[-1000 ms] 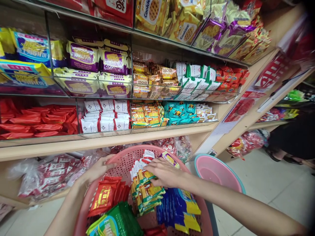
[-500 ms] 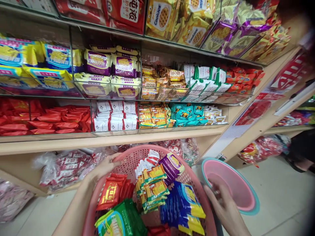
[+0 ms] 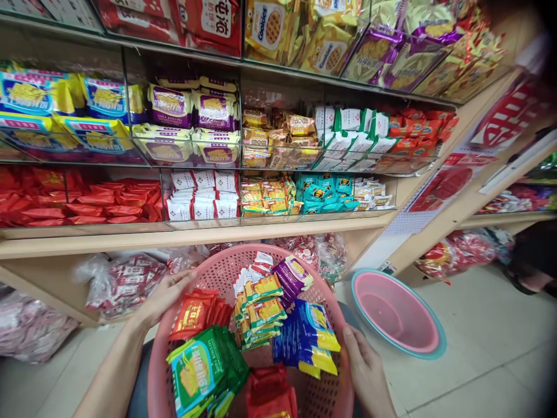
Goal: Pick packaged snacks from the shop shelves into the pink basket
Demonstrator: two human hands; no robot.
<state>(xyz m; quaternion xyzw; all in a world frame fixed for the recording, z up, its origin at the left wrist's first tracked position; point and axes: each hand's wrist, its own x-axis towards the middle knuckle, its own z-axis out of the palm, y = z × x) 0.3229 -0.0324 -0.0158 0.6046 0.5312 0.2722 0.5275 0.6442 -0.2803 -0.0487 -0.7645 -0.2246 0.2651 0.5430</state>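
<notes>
A pink perforated plastic basket (image 3: 155, 371) is between my hands. My left hand (image 3: 169, 295) grips its rim on the far left side, and my right hand (image 3: 363, 363) grips the rim on the right. Inside lie red snack packets (image 3: 195, 316), green biscuit packets (image 3: 204, 368), yellow-orange packets (image 3: 261, 307), white packets (image 3: 255, 270), a purple biscuit packet (image 3: 292, 280), blue and yellow packets (image 3: 307, 337) and more red packets (image 3: 270, 395) near the front. The fingers under the rim are partly hidden.
Ahead stand shelves (image 3: 195, 238) with glass-fronted bins of packaged biscuits and snacks. Nested pink and teal basins (image 3: 398, 313) stand on the tiled floor at right. Plastic bags of packets (image 3: 130, 284) lie below the shelves. Part of another person (image 3: 533, 261) shows far right.
My right hand, open beside the basket before, now holds its rim. The basket has shifted slightly left and up in view, showing more of the red packets near the front.
</notes>
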